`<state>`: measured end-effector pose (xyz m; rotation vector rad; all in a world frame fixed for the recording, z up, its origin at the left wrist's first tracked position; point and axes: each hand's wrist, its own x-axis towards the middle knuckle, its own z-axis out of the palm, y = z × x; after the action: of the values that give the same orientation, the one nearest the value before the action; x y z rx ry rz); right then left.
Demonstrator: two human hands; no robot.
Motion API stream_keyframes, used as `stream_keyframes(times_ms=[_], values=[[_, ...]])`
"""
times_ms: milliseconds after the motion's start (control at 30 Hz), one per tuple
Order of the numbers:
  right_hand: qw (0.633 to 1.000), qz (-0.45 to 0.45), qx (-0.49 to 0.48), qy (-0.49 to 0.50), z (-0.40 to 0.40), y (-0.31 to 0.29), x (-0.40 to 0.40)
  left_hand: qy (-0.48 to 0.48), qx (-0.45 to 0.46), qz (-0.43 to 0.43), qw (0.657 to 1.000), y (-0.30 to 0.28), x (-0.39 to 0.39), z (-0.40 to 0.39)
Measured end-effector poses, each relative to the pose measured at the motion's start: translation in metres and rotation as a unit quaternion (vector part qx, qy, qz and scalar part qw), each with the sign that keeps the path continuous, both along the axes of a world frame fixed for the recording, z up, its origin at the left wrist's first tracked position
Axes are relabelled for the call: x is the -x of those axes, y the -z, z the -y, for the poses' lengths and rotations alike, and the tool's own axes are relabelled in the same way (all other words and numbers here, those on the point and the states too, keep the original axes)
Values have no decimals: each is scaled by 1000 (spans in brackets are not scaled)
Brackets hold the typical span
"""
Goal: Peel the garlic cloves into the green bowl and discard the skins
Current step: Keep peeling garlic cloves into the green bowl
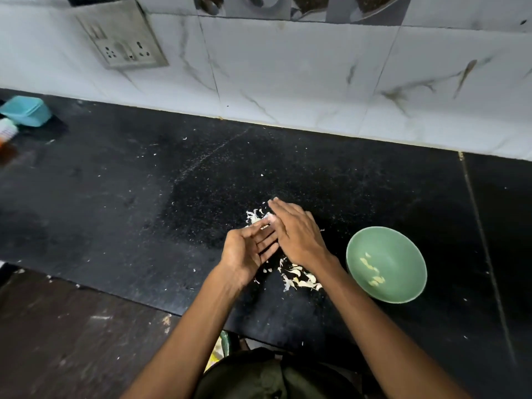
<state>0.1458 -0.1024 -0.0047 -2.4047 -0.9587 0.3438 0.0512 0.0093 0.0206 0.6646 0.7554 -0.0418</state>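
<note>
The head view looks down on a black tabletop [201,174] with two bare arms reaching in. The left hand [247,250] is turned palm up with its fingers [266,240] held out fairly straight and a little apart. The right hand [296,231] lies flat over those fingers, palm down, its own fingers [277,207] straight and close together. What sits between the two palms is hidden, so I cannot tell if anything is held there.

Just past the fingertips lies a small heap of garlic skins [254,217], partly covered by the right hand. More garlic skins [299,279] lie under the right wrist, partly hidden too. The green bowl [403,246] stands to the right of the right hand, near it but not touching. Pale peeled cloves [372,273] lie inside it, blurry.

Far to the left of the fingers, a blue box [27,110] is blurred. On the wall behind is a socket plate [121,38].
</note>
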Motion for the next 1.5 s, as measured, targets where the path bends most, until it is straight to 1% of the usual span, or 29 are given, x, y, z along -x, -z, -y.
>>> stream_keyframes(times_ms=[67,100,133,200,267,333,400,467,500,533,600,633,700,767,800,833,867,900,1000,1133,1200,1267,1367,1433,1467,1500], values=[[999,-14,12,-36,-3,8,1,13,10,30,999,-2,-1,-1],[999,-30,15,-30,-3,13,-2,18,11,43,999,-3,-1,-1],[999,-47,11,-10,-1,16,-7,19,11,53,998,-3,0,-1],[994,-81,-30,61,6,21,-17,20,-19,58,998,-2,3,-3],[985,-86,-80,127,15,25,-21,23,-109,34,993,3,8,0],[976,-85,-109,166,24,29,-15,18,-233,-10,972,13,14,7],[976,-80,-106,172,35,35,-2,5,-311,-27,950,27,22,17],[985,-67,-68,143,47,39,15,18,-397,-21,917,45,33,25],[991,-51,-40,121,51,41,24,40,-457,-17,888,55,40,26],[995,-32,-10,97,56,44,32,67,-519,-13,852,64,47,28],[997,-5,27,66,62,50,44,125,-636,0,761,80,60,30],[998,2,33,58,64,53,47,162,-676,12,719,86,65,31],[998,-1,28,51,69,56,48,254,-730,28,634,96,73,33],[998,-18,18,54,71,56,46,320,-779,26,539,102,78,33],[998,-28,11,57,71,57,44,337,-796,20,502,104,78,34],[997,-39,2,62,71,58,42,351,-806,11,477,104,77,33],[996,-51,-9,69,71,59,41,364,-809,2,461,105,75,31],[995,-63,-21,78,70,60,40,374,-810,-4,451,105,71,28],[990,-81,-52,101,71,63,38,389,-811,-18,436,104,53,15],[987,-88,-68,113,71,68,32,384,-813,-9,437,99,28,-3],[984,-97,-81,122,71,70,29,376,-817,10,437,94,24,-10],[981,-107,-92,132,73,70,28,359,-821,39,442,88,28,-13],[980,-115,-84,135,75,66,31,351,-809,91,463,88,40,-12],[980,-119,-76,137,75,62,32,376,-783,130,479,92,49,-9],[981,-118,-69,137,75,59,33,396,-769,145,480,95,51,-6],[982,-114,-60,137,76,56,34,420,-761,151,472,97,53,-3]])
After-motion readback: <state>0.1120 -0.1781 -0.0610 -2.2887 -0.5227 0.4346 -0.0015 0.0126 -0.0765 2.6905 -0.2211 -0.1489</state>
